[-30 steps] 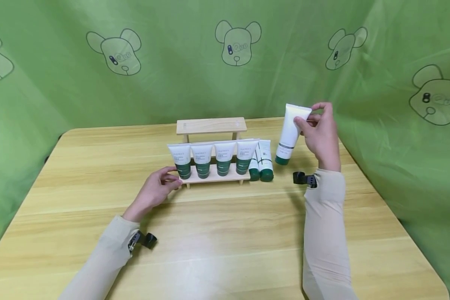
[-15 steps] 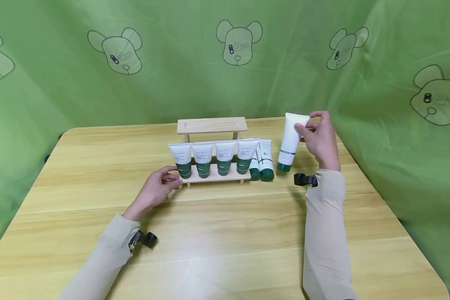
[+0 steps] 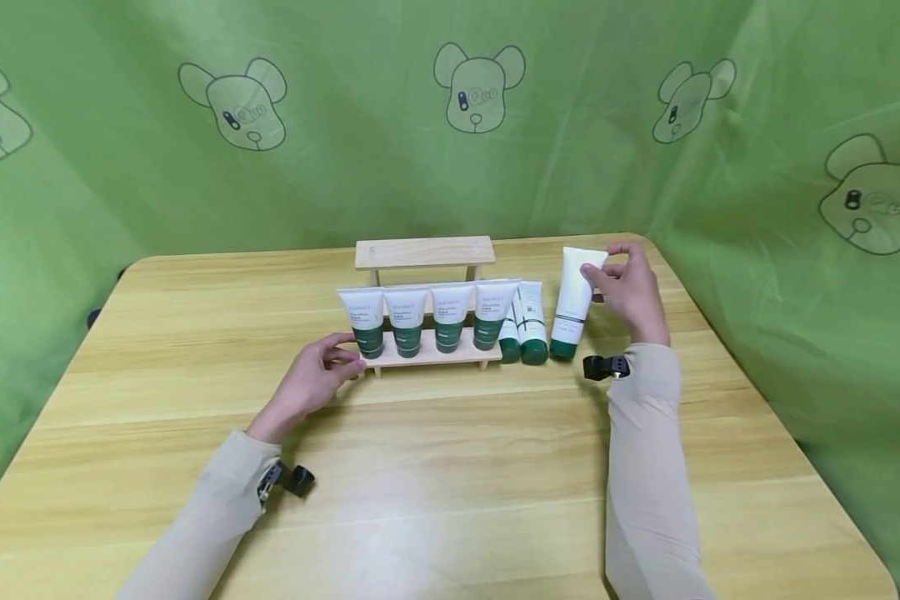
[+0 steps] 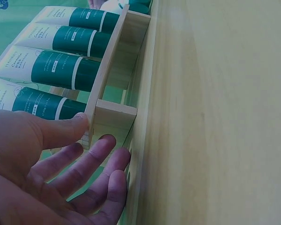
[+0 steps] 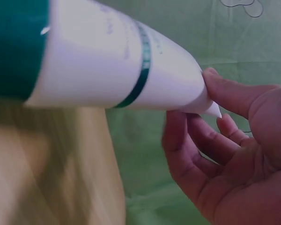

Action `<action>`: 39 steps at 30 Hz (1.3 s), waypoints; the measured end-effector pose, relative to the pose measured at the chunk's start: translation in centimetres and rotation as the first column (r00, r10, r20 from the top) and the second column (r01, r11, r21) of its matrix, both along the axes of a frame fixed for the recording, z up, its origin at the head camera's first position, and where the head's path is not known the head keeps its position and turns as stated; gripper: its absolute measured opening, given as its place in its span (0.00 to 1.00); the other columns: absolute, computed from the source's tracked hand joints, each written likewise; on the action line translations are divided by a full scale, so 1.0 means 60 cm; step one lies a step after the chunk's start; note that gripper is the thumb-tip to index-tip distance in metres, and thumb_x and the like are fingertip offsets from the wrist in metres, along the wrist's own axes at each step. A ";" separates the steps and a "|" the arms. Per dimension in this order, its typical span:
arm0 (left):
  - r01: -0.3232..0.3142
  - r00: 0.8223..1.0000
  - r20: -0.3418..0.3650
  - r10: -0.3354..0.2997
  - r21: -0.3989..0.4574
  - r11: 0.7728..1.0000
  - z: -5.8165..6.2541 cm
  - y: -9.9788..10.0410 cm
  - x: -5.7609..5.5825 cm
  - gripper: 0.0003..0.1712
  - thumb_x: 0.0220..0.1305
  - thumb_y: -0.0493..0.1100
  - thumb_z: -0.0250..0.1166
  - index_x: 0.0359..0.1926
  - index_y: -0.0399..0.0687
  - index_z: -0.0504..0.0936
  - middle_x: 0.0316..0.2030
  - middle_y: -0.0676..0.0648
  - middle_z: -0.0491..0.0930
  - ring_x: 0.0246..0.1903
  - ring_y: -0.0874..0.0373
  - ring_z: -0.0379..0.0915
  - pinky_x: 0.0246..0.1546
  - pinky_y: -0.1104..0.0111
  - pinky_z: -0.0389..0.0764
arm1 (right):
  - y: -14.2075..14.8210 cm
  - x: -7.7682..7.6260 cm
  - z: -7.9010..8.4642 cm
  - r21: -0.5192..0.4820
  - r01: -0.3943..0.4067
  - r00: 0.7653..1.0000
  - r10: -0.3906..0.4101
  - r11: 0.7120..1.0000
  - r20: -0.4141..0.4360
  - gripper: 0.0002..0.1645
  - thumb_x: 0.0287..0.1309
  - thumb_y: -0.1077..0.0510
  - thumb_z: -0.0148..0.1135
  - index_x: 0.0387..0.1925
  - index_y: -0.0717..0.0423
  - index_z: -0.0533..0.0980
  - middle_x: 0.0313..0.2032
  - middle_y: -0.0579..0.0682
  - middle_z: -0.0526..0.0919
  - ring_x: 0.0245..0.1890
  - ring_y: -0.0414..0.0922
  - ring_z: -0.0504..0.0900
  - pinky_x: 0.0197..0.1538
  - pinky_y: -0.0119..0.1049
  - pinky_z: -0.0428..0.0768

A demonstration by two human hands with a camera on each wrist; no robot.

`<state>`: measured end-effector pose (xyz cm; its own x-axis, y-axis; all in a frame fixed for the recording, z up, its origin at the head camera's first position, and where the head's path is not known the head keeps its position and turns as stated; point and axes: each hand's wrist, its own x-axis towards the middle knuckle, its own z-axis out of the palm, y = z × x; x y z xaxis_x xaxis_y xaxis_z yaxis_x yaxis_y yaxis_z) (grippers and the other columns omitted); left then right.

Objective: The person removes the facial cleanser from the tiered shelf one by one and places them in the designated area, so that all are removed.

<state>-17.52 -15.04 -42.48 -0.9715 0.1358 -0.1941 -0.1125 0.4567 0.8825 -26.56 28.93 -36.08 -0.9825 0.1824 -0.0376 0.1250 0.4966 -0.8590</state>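
In the head view, my right hand (image 3: 628, 287) pinches a white squeeze tube (image 3: 574, 292) near its flat crimped end, thumb on the front and fingers behind. The tube's green cap (image 5: 16, 49) points down, close over the table. My left hand (image 3: 315, 377) is at the left end of a small two-tier wooden rack (image 3: 431, 354). Its thumb lies on the lower shelf's end and its fingers curl below, beside the rack's leg, in the left wrist view. Several smaller white-and-green tubes (image 3: 448, 317) stand cap down in a row on that lower shelf.
Two more long tubes (image 3: 531, 321) lie on the table right of the rack, one partly hidden behind it. The rack's upper shelf (image 3: 424, 252) is bare. A green curtain (image 3: 360, 183) hangs behind and at the sides of the wooden table (image 3: 450, 467).
My right hand has lowered the tube and brought it slightly left, nearer the two lying tubes. My left hand and the rack have stayed in place.
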 end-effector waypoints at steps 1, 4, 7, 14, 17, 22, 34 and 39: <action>0.000 1.000 0.001 0.000 0.001 1.000 0.000 0.000 0.000 0.31 0.72 0.41 0.65 0.71 0.41 0.69 0.55 0.36 0.82 0.50 0.46 0.81 0.45 0.61 0.81 | 0.001 -0.001 -0.003 -0.015 0.008 1.000 -0.008 1.000 0.005 0.37 0.73 0.49 0.59 0.71 0.57 0.53 0.57 0.64 0.79 0.41 0.43 0.83 0.41 0.32 0.85; -0.003 1.000 0.004 0.003 0.001 1.000 0.000 0.000 0.000 0.30 0.72 0.41 0.65 0.71 0.42 0.70 0.55 0.36 0.83 0.50 0.46 0.81 0.44 0.62 0.81 | 0.004 -0.005 -0.012 -0.064 0.028 0.999 -0.027 0.998 0.028 0.37 0.73 0.50 0.59 0.71 0.56 0.52 0.58 0.64 0.77 0.42 0.44 0.82 0.46 0.38 0.86; -0.002 1.000 -0.002 0.002 -0.003 1.000 0.000 0.000 0.000 0.30 0.72 0.40 0.65 0.71 0.42 0.70 0.54 0.37 0.83 0.50 0.46 0.81 0.43 0.63 0.80 | 0.008 -0.008 -0.022 -0.070 0.021 0.999 -0.018 0.997 0.044 0.36 0.73 0.50 0.58 0.70 0.56 0.52 0.57 0.64 0.77 0.40 0.42 0.82 0.50 0.44 0.86; -0.006 1.000 -0.017 0.006 -0.004 1.000 -0.003 0.001 -0.001 0.30 0.70 0.40 0.66 0.70 0.41 0.71 0.53 0.37 0.84 0.48 0.46 0.83 0.42 0.65 0.80 | 0.013 -0.015 -0.049 -0.027 -0.029 0.998 0.030 0.999 0.059 0.20 0.74 0.50 0.58 0.58 0.57 0.68 0.41 0.51 0.80 0.33 0.39 0.80 0.44 0.41 0.86; -0.005 1.000 -0.015 0.005 -0.005 1.000 -0.003 0.001 -0.001 0.31 0.70 0.40 0.66 0.71 0.41 0.70 0.53 0.37 0.84 0.48 0.46 0.82 0.43 0.64 0.81 | 0.013 -0.018 -0.058 -0.006 -0.058 0.996 0.058 0.998 0.070 0.20 0.74 0.49 0.58 0.57 0.58 0.71 0.39 0.47 0.80 0.32 0.39 0.80 0.42 0.39 0.85; -0.010 1.000 -0.010 0.010 -0.006 1.000 -0.001 -0.001 0.000 0.31 0.70 0.40 0.66 0.72 0.42 0.69 0.54 0.37 0.83 0.49 0.46 0.82 0.43 0.63 0.81 | 0.010 -0.023 -0.072 0.003 -0.095 0.991 0.094 0.995 0.098 0.24 0.74 0.48 0.58 0.60 0.60 0.70 0.36 0.47 0.82 0.31 0.40 0.80 0.41 0.38 0.84; -0.015 1.000 0.004 0.015 -0.004 1.000 0.000 -0.001 0.001 0.32 0.71 0.40 0.66 0.73 0.42 0.69 0.54 0.37 0.83 0.50 0.46 0.82 0.44 0.63 0.81 | 0.008 -0.023 -0.084 -0.040 -0.085 0.981 0.091 0.996 0.171 0.26 0.73 0.48 0.60 0.63 0.57 0.69 0.39 0.50 0.82 0.34 0.41 0.81 0.42 0.39 0.81; -0.019 1.000 0.009 0.019 -0.005 1.000 0.002 -0.001 0.001 0.32 0.71 0.40 0.66 0.73 0.43 0.68 0.55 0.37 0.83 0.50 0.46 0.82 0.43 0.64 0.80 | 0.013 -0.020 -0.073 -0.001 -0.176 0.959 0.172 0.984 0.225 0.33 0.73 0.48 0.60 0.71 0.58 0.65 0.55 0.61 0.79 0.44 0.47 0.82 0.48 0.39 0.83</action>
